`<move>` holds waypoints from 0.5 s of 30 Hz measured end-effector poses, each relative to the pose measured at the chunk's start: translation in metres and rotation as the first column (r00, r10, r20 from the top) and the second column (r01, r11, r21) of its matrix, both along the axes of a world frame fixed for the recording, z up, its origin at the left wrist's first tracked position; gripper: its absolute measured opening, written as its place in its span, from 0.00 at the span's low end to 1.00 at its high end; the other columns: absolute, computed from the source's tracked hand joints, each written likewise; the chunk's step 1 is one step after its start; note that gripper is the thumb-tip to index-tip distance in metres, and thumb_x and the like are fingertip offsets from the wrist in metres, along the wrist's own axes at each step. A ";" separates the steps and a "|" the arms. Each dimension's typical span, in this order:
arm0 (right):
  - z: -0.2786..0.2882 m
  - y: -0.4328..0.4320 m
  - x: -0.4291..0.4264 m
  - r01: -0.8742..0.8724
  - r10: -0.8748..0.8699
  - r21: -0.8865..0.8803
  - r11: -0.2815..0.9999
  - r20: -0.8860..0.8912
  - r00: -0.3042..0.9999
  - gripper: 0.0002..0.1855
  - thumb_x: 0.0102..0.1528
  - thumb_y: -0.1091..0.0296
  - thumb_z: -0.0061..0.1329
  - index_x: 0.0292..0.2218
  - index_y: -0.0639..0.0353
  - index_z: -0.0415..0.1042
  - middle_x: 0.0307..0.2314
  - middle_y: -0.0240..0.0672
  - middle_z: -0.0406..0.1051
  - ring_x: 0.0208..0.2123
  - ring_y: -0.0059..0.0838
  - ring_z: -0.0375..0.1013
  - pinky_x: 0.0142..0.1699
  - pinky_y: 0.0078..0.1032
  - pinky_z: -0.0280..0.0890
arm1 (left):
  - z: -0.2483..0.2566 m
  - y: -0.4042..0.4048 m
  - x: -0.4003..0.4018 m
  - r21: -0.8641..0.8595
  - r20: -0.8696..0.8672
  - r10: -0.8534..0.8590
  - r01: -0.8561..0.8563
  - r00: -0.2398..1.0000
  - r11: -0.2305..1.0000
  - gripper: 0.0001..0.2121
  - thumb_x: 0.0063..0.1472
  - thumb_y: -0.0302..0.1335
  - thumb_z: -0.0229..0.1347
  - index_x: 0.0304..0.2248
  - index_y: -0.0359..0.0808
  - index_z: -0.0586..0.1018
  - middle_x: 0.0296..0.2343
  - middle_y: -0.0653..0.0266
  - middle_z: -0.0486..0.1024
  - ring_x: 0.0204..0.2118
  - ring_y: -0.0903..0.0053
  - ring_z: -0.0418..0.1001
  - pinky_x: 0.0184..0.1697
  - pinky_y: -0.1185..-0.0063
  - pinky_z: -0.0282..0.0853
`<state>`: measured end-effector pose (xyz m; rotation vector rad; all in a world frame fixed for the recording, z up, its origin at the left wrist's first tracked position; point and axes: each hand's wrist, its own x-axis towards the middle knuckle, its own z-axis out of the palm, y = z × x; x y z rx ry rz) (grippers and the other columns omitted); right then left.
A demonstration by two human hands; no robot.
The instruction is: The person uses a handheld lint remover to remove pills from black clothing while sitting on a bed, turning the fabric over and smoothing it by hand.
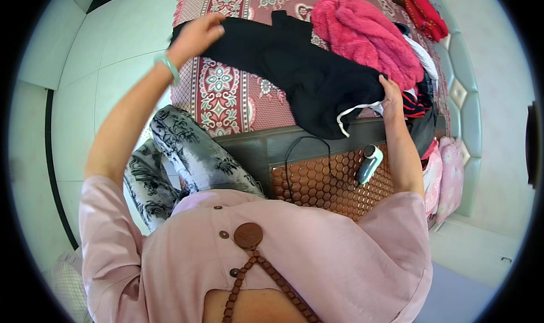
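Note:
Black trousers (272, 55) with a white drawstring (361, 107) lie stretched across a patterned bedspread (221, 97). My right hand (392, 97) grips their waist end beside the drawstring, thumb on top. At the other end, my left hand (199, 34), with a pale green bangle (167, 67) on the wrist, is over the leg; its fingers are slightly curled and apart, and whether it touches the cloth is unclear. A handheld fabric shaver (369, 165) with a black cord (287, 161) rests on a brown beaded mat (314, 178) below the trousers.
A pink fluffy blanket (365, 38) is heaped beyond the trousers. Several clothes lie near the padded headboard (465, 106), with a red cloth (425, 15) at the far corner and pink pillows (449, 174) nearer. The dark bed edge (246, 144) runs between bedspread and mat.

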<state>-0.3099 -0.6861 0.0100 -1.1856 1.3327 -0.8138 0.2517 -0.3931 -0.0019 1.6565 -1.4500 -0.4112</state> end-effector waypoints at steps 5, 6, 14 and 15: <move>-0.068 0.028 0.007 -0.049 0.052 0.025 0.998 -0.132 0.990 0.19 0.57 0.53 0.59 0.37 0.62 0.77 0.27 0.31 0.76 0.24 0.28 0.71 0.32 0.24 0.66 | -0.074 0.106 -0.009 0.295 -0.173 0.205 -0.148 0.963 0.944 0.12 0.64 0.29 0.56 0.43 0.30 0.78 0.33 0.59 0.80 0.37 0.75 0.78 0.42 0.77 0.73; -0.070 0.039 0.012 -0.088 0.097 0.054 0.995 -0.187 0.978 0.21 0.57 0.50 0.60 0.38 0.62 0.77 0.27 0.30 0.75 0.25 0.27 0.71 0.33 0.23 0.66 | -0.084 0.125 -0.006 0.339 -0.215 0.254 -0.171 0.943 0.925 0.11 0.64 0.28 0.55 0.42 0.30 0.78 0.32 0.60 0.80 0.36 0.76 0.78 0.41 0.77 0.73; -0.089 0.057 0.006 -0.429 0.204 -0.279 0.859 -0.581 0.788 0.20 0.55 0.60 0.60 0.45 0.65 0.78 0.36 0.38 0.80 0.39 0.29 0.77 0.49 0.28 0.68 | -0.048 0.146 -0.044 0.322 -0.169 0.230 -0.167 0.959 0.932 0.09 0.64 0.28 0.54 0.40 0.32 0.78 0.31 0.57 0.79 0.35 0.71 0.78 0.41 0.74 0.73; -0.080 0.066 0.031 -0.470 0.212 -0.312 0.826 -0.600 0.772 0.18 0.56 0.62 0.59 0.43 0.65 0.78 0.33 0.40 0.80 0.36 0.26 0.77 0.47 0.28 0.69 | -0.033 0.151 -0.057 0.330 -0.066 0.210 -0.177 0.975 0.927 0.09 0.64 0.28 0.54 0.40 0.32 0.78 0.31 0.56 0.79 0.35 0.69 0.79 0.41 0.74 0.73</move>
